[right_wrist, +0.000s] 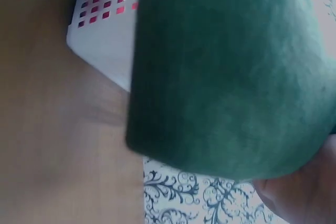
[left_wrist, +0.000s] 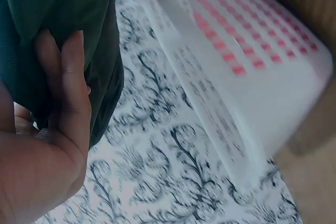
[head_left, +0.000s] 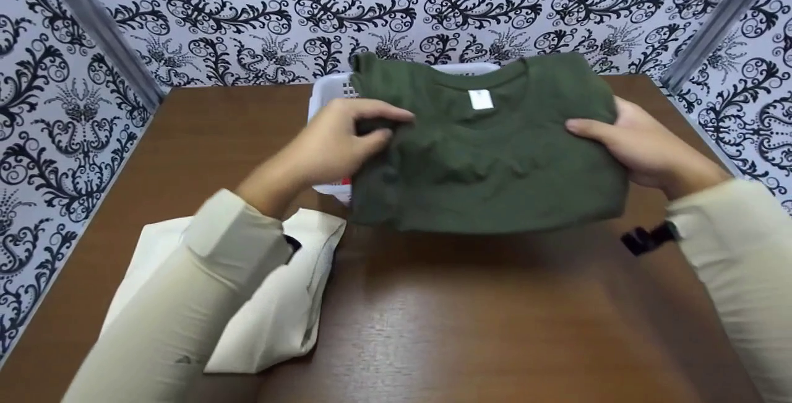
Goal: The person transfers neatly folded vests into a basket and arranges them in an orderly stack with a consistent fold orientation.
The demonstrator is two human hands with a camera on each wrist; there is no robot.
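A dark green folded T-shirt (head_left: 495, 174) with a white neck label hangs above the table, in front of a white basket (head_left: 328, 90). My left hand (head_left: 346, 137) grips its left edge, thumb and fingers around the cloth. On the opposite side my right hand (head_left: 643, 143) holds the shirt with the thumb on top and the other fingers hidden behind it. In the left wrist view, fingers (left_wrist: 73, 77) press against the green cloth. The shirt (right_wrist: 226, 77) covers most of the right wrist view.
A cream folded cloth (head_left: 284, 304) lies on the brown table (head_left: 464, 329) at the left, partly under my left sleeve. The perforated basket shows something red through its holes. Patterned walls (head_left: 396, 13) stand behind and on both sides.
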